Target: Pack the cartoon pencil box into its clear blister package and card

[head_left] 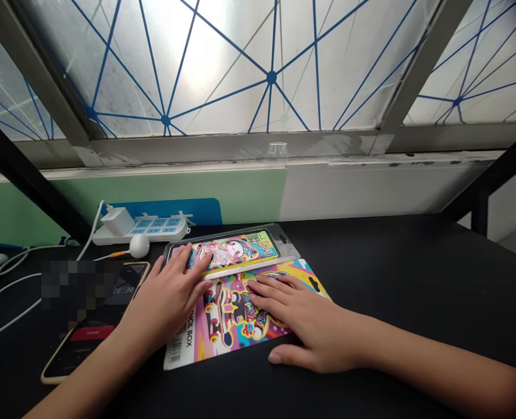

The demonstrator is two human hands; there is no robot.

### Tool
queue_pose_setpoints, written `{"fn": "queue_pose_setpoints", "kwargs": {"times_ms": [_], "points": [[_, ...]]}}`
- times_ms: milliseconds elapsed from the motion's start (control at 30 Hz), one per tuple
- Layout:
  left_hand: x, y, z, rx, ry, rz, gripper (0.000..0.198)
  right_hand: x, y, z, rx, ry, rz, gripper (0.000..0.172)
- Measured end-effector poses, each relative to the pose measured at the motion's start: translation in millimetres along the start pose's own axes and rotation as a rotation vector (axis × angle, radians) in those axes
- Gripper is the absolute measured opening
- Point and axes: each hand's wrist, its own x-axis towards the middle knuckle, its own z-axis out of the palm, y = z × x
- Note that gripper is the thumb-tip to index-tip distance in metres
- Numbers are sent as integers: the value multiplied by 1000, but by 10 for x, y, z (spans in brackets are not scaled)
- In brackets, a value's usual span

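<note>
Nearest the camera in the head view, two bare forearms (406, 346) are lying over the near part of a black table (397, 262). The left hand (177, 285) is resting over the left end of a clear plastic pack (289, 249), its fingers spread and released, clenching nothing; its thumb is lying toward the card below. The right hand (308, 320) is resting palm down, fingers loose on a printed card (244, 323), grasping nothing, while its thumb is pointing out onto the bare table.

The pack is lying between the card and the table's far edge, left of the middle, its near side seeming to overlap the card. Inside it, a colourful pencil box (244, 250) is showing through. A phone (96, 333) is lying beside the left forearm, toward the table's left edge, and a power strip (159, 230) is sitting by the far edge.

Judging by looks, the card is likely being light, thin and bendable, with a slick face; pinching opposite edges would suit it, since a corner could be creasing. The pack is probably being light but stiffer, slippery, and prone to denting; its long rims or the slotted right end are offering the surest hold.
</note>
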Motion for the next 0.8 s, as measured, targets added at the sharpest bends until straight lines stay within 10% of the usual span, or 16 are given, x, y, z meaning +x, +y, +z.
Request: {"fn": "queue_pose_setpoints", "kwargs": {"times_ms": [800], "points": [[-26, 48, -21, 6, -37, -47, 70, 105, 55, 114, -356, 320, 340, 21]]}}
